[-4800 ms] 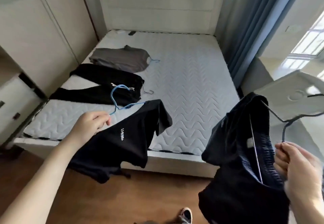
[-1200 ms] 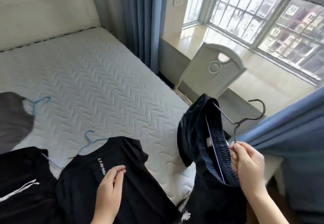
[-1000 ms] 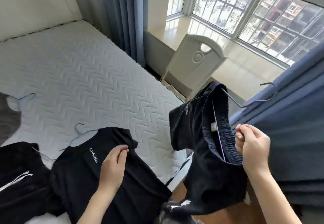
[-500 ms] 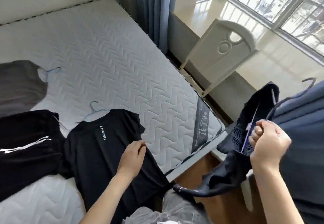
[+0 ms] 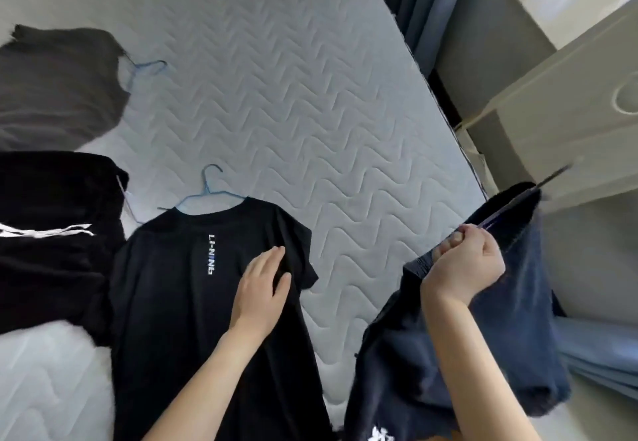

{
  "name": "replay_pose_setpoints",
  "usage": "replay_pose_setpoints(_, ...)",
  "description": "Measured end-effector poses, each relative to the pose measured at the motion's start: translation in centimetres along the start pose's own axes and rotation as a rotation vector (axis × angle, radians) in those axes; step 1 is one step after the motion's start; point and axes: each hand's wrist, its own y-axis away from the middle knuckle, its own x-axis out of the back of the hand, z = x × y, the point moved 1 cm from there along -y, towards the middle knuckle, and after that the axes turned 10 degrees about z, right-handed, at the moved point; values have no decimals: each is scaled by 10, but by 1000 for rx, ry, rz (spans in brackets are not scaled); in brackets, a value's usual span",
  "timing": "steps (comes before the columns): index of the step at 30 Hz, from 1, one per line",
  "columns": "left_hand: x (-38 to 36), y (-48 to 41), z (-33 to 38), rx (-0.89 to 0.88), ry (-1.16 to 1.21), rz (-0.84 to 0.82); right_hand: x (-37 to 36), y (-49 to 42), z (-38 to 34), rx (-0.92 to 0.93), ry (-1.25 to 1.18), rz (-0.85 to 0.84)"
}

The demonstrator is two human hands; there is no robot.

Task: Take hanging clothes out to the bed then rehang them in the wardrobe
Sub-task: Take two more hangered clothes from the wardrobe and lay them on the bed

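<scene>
The left hand [image 5: 260, 294] is lying flat, fingers [image 5: 272, 259] straight and together, on a black T-shirt [image 5: 193, 302] spread over the bed [image 5: 310, 102]. The right hand [image 5: 464, 262] is gripping dark shorts [image 5: 511, 319] at the waistband, fingers clamped. Beyond the left fingertips, a blue hanger [image 5: 203, 195] is poking from the collar.

left hand [image 5: 260, 294] flat, fingers [image 5: 272, 257] straight, palm down; right hand [image 5: 466, 264] fisted, fingers curled, forearm raised.

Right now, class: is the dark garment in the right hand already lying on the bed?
No: the right hand holds the dark garment beside the mattress.
</scene>
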Motion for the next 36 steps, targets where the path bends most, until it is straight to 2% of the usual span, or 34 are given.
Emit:
replay_pose_setpoints(3,-40,-62,-23,-18,-65,54,-58,-26,67,-6,7,-26)
replay_pose_setpoints(8,-98,-158,-63,-98,-209,150,-140,-56,171,101,94,-99)
replay_pose_setpoints(13,-137,-244,-82,-157,-284,171,-201,-84,238,170,231,-91)
replay_pose_setpoints(16,-147,-267,-98,-185,-353,220,-229,-100,268,89,243,-159)
replay_pose_setpoints(20,-153,-269,-106,-218,-410,271,-255,-116,277,-125,223,-231)
replay_pose_setpoints(30,-151,-271,-103,-235,-354,300,-299,-134,279,-383,117,-99)
replay_pose_setpoints(32,-151,-272,-103,-239,-352,308,-300,-137,278,-406,196,-107)
replay_pose_setpoints(36,-151,-271,-103,-238,-354,313,-304,-162,267,-428,542,-253)
